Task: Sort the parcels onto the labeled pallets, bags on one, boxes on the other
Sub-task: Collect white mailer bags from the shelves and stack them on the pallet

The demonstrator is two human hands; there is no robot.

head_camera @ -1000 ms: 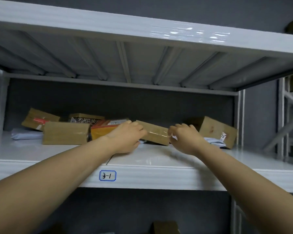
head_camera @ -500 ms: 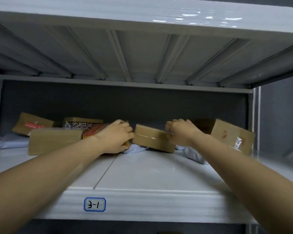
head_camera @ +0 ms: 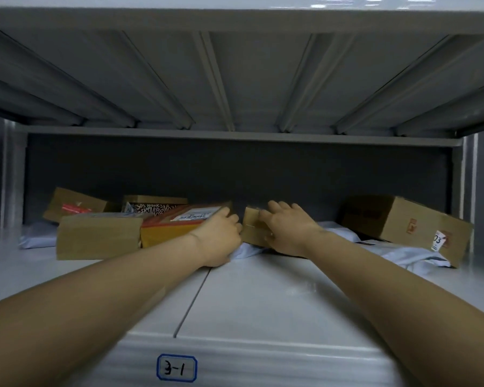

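I see both bare arms reaching deep into a white metal shelf (head_camera: 263, 303) tagged "3-1" (head_camera: 176, 368). My right hand (head_camera: 288, 229) lies over a small brown box (head_camera: 253, 227) at the middle back, fingers curled on its top, grasping it. My left hand (head_camera: 218, 238) presses against that box's left side, just beside an orange box (head_camera: 173, 227) bearing a white label; I cannot tell whether its grip is clenched. The small box sits on a pale grey mailer bag (head_camera: 248, 251). A plain brown box (head_camera: 98, 237) stands left; a larger tilted box (head_camera: 408, 224) lies right, over another grey bag (head_camera: 414, 255).
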